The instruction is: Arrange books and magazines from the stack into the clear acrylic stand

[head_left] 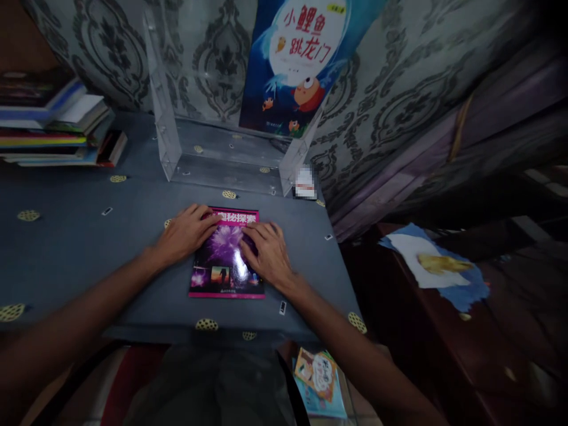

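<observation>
A book (222, 248) with a purple and black cover and pink bands lies closed on the grey tablecloth in front of me. My left hand (189, 231) rests on its upper left side, fingers stretched across the cover. From the right, my right hand (270, 251) lies over the book's right edge, with its fingers spread on the cover. Neither hand grips the book; both lie on top of it. Beyond the book stands a clear acrylic rack (226, 171), with a blue picture book (284, 112) showing a cartoon fish upright at its right side.
A stack of books (53, 142) stands at the back left of the table (89, 248). A small pixelated item (306, 182) is beside the rack's right end. More books (317, 378) lie below the front edge. At right, a blue and white cloth-like piece (435, 260) lies on a dark red surface.
</observation>
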The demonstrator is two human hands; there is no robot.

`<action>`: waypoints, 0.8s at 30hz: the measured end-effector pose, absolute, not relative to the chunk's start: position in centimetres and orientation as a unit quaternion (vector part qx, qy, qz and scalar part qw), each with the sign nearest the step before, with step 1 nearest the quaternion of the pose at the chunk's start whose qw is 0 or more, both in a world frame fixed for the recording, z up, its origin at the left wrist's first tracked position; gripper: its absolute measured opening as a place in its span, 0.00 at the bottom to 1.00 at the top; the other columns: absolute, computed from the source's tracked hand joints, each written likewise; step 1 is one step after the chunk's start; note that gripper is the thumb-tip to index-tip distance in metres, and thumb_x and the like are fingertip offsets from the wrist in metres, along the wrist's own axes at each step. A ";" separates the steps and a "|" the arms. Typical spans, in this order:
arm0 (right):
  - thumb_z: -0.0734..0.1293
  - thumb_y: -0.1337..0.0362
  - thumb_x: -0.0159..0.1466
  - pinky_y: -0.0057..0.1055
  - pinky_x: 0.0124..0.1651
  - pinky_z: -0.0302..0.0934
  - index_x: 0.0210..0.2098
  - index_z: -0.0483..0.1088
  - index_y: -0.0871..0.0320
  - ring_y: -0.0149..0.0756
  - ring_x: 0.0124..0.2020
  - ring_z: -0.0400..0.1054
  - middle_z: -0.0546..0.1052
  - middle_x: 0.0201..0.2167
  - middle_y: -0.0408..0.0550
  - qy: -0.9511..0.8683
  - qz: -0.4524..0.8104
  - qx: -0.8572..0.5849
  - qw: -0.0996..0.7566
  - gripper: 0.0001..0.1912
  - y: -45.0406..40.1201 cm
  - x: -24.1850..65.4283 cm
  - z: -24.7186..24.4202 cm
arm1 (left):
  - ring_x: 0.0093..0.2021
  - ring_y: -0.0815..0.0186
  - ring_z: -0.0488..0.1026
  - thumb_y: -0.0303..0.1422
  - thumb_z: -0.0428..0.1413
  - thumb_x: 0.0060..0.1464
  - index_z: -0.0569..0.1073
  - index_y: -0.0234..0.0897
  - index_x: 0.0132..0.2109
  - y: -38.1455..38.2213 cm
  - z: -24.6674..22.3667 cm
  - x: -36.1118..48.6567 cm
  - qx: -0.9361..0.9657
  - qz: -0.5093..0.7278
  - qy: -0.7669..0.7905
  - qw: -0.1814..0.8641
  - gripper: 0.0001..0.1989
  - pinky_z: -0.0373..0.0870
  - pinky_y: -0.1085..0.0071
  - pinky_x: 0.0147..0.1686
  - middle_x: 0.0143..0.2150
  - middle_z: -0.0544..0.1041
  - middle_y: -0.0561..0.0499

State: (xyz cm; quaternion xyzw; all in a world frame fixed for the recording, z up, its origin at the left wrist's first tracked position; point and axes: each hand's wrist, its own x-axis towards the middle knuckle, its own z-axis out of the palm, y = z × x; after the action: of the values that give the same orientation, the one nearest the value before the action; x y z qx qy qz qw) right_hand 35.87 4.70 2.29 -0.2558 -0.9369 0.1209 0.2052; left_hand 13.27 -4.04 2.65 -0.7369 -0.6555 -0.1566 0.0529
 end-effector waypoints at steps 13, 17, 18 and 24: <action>0.64 0.56 0.71 0.50 0.62 0.60 0.51 0.76 0.53 0.45 0.55 0.70 0.80 0.49 0.51 -0.928 0.247 -0.177 0.214 0.14 0.4 42.1 2.5 | 0.50 0.53 0.69 0.40 0.43 0.69 0.74 0.43 0.58 -4.0 3.3 13.1 -0.736 -0.147 -0.660 0.021 0.20 0.68 0.55 0.50 0.51 0.74 0.42; 0.65 0.55 0.71 0.46 0.60 0.64 0.53 0.76 0.53 0.44 0.58 0.68 0.79 0.50 0.51 -0.938 0.258 -0.127 0.195 0.16 -0.2 43.4 2.5 | 0.51 0.52 0.69 0.40 0.43 0.68 0.74 0.44 0.58 -4.0 3.0 13.2 -0.732 -0.158 -0.662 0.024 0.20 0.68 0.54 0.51 0.52 0.74 0.43; 0.64 0.56 0.72 0.45 0.59 0.64 0.52 0.76 0.53 0.43 0.57 0.68 0.79 0.50 0.51 -0.939 0.252 -0.125 0.197 0.15 -0.2 43.4 2.4 | 0.51 0.52 0.69 0.40 0.43 0.68 0.74 0.44 0.58 -4.0 2.9 13.2 -0.731 -0.163 -0.663 0.024 0.20 0.68 0.54 0.51 0.53 0.74 0.43; 0.63 0.59 0.72 0.43 0.56 0.66 0.51 0.77 0.55 0.43 0.55 0.69 0.80 0.49 0.52 -0.947 0.200 -0.122 0.221 0.14 0.2 42.0 2.1 | 0.51 0.53 0.70 0.39 0.43 0.68 0.74 0.40 0.57 -3.0 2.6 12.7 -0.729 -0.169 -0.663 0.023 0.20 0.69 0.55 0.52 0.54 0.74 0.43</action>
State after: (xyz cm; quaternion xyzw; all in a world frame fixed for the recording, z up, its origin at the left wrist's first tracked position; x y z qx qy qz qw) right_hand 42.02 0.19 2.08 -0.1224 -0.9466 0.2004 0.2210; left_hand 12.68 -3.00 2.62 -0.7288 -0.6631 -0.1691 0.0234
